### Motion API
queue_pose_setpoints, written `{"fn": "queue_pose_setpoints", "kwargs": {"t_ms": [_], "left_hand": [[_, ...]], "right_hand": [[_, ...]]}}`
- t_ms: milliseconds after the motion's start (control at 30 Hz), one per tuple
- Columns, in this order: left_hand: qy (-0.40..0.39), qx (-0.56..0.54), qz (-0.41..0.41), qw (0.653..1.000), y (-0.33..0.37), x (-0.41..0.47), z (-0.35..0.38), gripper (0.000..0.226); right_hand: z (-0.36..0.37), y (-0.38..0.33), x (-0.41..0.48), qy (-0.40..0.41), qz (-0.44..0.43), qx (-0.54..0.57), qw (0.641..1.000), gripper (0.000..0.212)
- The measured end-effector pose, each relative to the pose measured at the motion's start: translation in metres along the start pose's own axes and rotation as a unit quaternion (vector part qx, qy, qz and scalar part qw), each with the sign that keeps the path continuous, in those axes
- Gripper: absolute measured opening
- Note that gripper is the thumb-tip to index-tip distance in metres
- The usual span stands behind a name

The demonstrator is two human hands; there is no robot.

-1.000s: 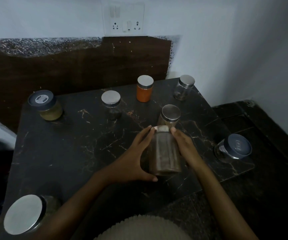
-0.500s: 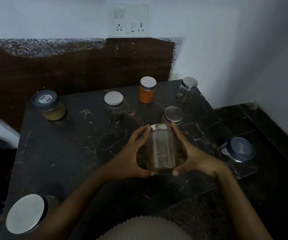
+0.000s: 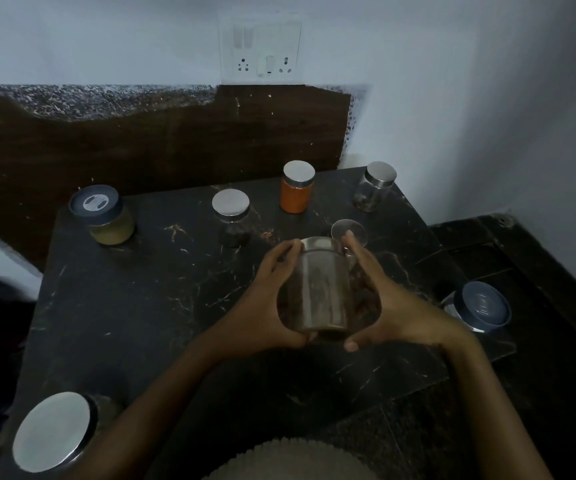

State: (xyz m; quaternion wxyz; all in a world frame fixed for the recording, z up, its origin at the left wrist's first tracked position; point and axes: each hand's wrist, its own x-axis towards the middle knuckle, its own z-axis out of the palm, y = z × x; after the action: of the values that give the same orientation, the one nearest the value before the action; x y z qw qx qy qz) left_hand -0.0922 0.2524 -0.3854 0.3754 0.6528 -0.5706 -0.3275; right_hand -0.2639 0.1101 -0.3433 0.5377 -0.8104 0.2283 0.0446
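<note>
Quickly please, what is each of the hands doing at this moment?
Left hand: curled round the brown jar, holding it.
Right hand: curled round the same jar, holding it.

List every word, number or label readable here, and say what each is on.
Nothing can be read.
The pale label on the left dark lid is too blurred.
The raised marking on the right dark lid is too blurred.
The held jar shows no label.
The socket panel shows no text.
</note>
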Motion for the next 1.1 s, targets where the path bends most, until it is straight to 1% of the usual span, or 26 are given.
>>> {"fn": "queue_pose_setpoints", "kwargs": {"t_ms": [100,200,300,367,467,567,633,700,800,833,933,1000,1100], "left_hand": [[0.000,-0.033,0.003,0.999,0.001,-0.004,-0.001,0.122],[-0.028,-0.051,-0.008,0.998,0.003,-0.003,-0.001,0.128],[-0.047,0.010,0.003,0.999,0.009,0.001,-0.002,0.135],[-0.050,0.039,0.012,0.998,0.013,0.005,-0.002,0.131],[-0.019,0.053,0.032,0.998,0.013,0.008,-0.003,0.122],[0.022,-0.004,0.041,0.999,0.010,0.006,-0.006,0.114],[0.039,-0.052,0.038,0.997,0.009,0.004,-0.006,0.114],[0.038,-0.075,0.030,0.996,0.008,0.003,-0.006,0.116],[0.006,-0.112,0.010,0.994,0.011,0.002,-0.010,0.121],[-0.003,-0.106,0.013,0.994,0.012,0.002,-0.012,0.122],[-0.020,-0.024,0.034,0.999,0.018,0.006,-0.014,0.122],[-0.005,0.016,0.040,0.999,0.020,0.009,-0.013,0.122],[0.035,-0.005,0.054,0.998,0.019,0.010,-0.013,0.116]], "right_hand": [[-0.002,0.001,-0.004,-0.022,0.000,0.010,1.000,0.131],[-0.001,0.002,-0.001,0.012,-0.012,0.004,1.000,0.125],[0.000,-0.001,0.001,0.030,-0.030,-0.037,0.998,0.125],[0.003,-0.004,0.003,0.036,-0.032,-0.061,0.997,0.127],[0.003,-0.008,0.004,0.047,-0.023,-0.064,0.997,0.130],[-0.001,-0.012,0.000,0.035,-0.011,-0.020,0.999,0.130],[-0.002,-0.014,-0.002,0.024,-0.002,0.000,1.000,0.127],[-0.001,-0.014,-0.003,0.034,-0.007,0.010,0.999,0.123],[-0.002,-0.015,0.000,0.056,-0.023,-0.008,0.998,0.120],[-0.002,-0.015,0.000,0.059,-0.028,-0.020,0.998,0.120],[-0.001,-0.017,0.002,0.069,-0.033,-0.049,0.996,0.118],[0.000,-0.018,0.003,0.077,-0.032,-0.051,0.995,0.119],[-0.001,-0.019,0.003,0.071,-0.031,-0.031,0.997,0.126]]}}
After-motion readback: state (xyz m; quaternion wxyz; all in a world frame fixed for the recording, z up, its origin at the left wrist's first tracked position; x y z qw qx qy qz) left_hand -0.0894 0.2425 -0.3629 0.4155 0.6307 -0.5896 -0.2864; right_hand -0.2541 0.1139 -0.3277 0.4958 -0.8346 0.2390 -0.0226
